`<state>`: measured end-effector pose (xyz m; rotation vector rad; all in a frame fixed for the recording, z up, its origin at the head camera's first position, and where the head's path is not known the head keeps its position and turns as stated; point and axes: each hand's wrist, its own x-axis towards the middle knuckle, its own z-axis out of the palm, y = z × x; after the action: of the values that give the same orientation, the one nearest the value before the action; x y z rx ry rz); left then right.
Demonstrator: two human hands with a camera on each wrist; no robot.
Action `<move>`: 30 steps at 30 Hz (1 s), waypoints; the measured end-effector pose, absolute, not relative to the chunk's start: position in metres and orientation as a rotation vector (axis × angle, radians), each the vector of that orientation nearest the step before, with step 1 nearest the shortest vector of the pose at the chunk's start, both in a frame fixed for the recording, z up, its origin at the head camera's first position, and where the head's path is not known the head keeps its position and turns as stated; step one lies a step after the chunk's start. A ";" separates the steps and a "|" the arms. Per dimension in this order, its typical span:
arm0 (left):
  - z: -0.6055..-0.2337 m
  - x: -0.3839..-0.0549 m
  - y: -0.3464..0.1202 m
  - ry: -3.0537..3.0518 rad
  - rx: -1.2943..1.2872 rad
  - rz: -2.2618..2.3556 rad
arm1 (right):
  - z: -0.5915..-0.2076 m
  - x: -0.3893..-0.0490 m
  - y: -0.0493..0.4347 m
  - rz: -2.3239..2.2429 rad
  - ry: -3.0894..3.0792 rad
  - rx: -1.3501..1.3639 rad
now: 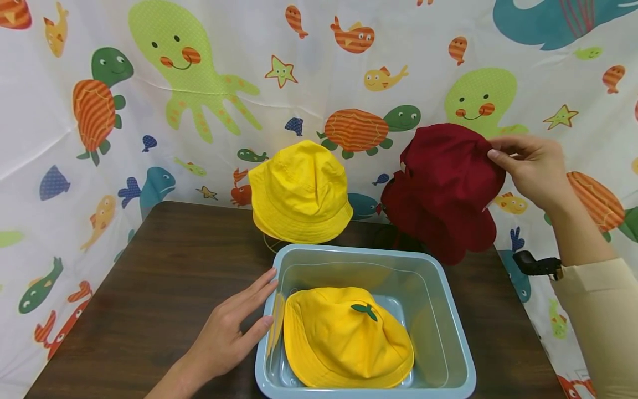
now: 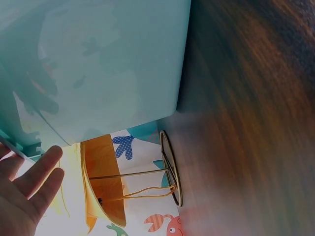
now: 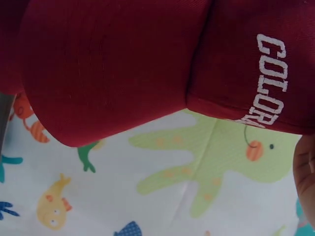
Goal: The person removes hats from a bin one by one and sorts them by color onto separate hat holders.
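Right hand pinches dark red cap, left hand at blue bin

Near: blue bin (image 1: 451,332) on the dark wood table (image 1: 149,288), long side running left-right. In it, a yellow hat (image 1: 344,343), brim toward left and near, green leaf-shaped patch on the crown. Left hand (image 1: 229,324) at the bin's left wall, fingers straight and thumb apart, fingertips at the rim, gripping nothing.

Farther, beyond the bin's far-right corner: dark red cap (image 1: 448,160), up off the table. Right hand (image 1: 533,163) has its crown clamped between thumb and fingers. Cap lies left of and below the hand; crown up, bill pointing down, long axis steep. White lettering on the front, right wrist view: "COLOR" reads fine, next letter only partly in sight as the fabric curves away. More dark red cloth sits left of and behind the bill; may be a second hat, can't tell from here.

Far left of the red cap, well apart: yellow bucket hat (image 1: 301,194), brim down, on a thin wire stand (image 2: 170,167). Backmost: white curtain (image 1: 309,22) with sea-animal prints.
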<state>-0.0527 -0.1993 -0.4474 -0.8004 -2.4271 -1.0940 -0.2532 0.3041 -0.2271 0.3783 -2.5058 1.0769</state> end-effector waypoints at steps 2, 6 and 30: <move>-0.447 -0.053 -0.199 -2.428 -0.801 -1.091 | -0.231 -0.256 0.305 1.072 -2.512 0.374; -0.447 -0.053 -0.199 -2.430 -0.799 -1.091 | -0.239 -0.261 0.306 1.085 -2.521 0.378; -0.446 -0.053 -0.199 -2.446 -0.796 -1.094 | -0.270 -0.276 0.313 1.023 -2.663 0.317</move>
<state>-0.0529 -0.1994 -0.4461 -0.7961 -2.4462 -1.0941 -0.2760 0.3133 -0.2700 0.3166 -2.6628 1.0225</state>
